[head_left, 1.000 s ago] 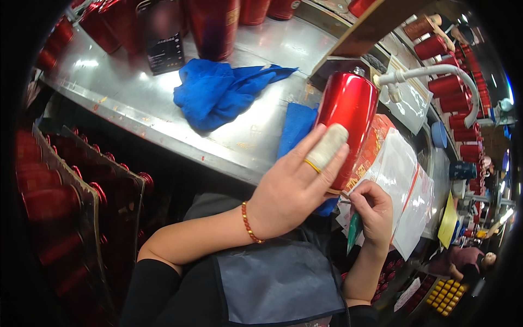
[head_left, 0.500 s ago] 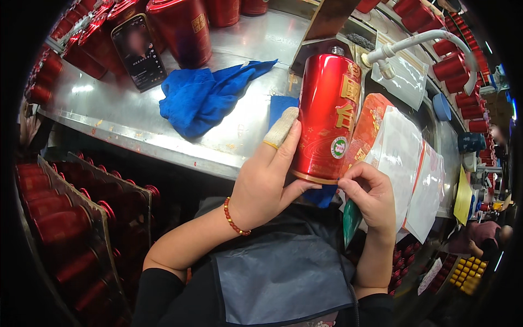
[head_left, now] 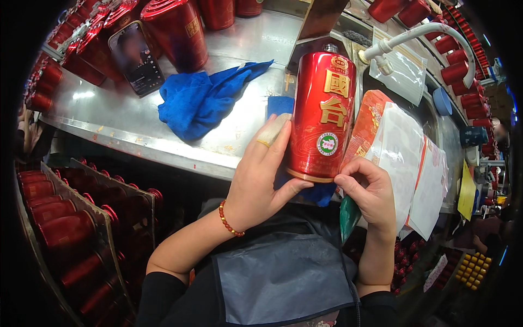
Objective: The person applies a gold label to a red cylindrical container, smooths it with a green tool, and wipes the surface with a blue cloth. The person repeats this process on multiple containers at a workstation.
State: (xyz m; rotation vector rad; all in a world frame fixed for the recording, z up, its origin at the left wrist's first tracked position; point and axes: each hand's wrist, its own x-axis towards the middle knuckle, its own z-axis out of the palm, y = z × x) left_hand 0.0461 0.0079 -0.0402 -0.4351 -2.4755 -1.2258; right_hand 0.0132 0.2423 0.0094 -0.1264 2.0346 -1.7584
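A glossy red bottle (head_left: 321,117) with raised gold characters and a round green-and-white emblem lies tilted before me, its neck pointing away. My left hand (head_left: 260,169) steadies it from the left, fingers along its side and thumb under the gold-rimmed base. A pale finger cot covers one of those fingers. At the lower right edge of the base, my right hand (head_left: 368,191) is closed in a pinch; whatever sits between its fingertips is too small to make out. Part of a blue cloth shows beneath the bottle, and a green pointed item (head_left: 348,215) lies beside my right wrist.
A crumpled blue cloth (head_left: 201,101) lies on the metal table (head_left: 128,133). Behind it a phone (head_left: 136,59) leans on red bottles. To the right are an orange-red sheet (head_left: 368,122), white papers (head_left: 395,147) and a white curved pipe (head_left: 419,41). Racks of red bottles (head_left: 60,218) stand lower left.
The bottle has rolled slightly to the left, so its gold characters and emblem face me more fully. Both hands have shifted a little left with it, keeping their places at its base.
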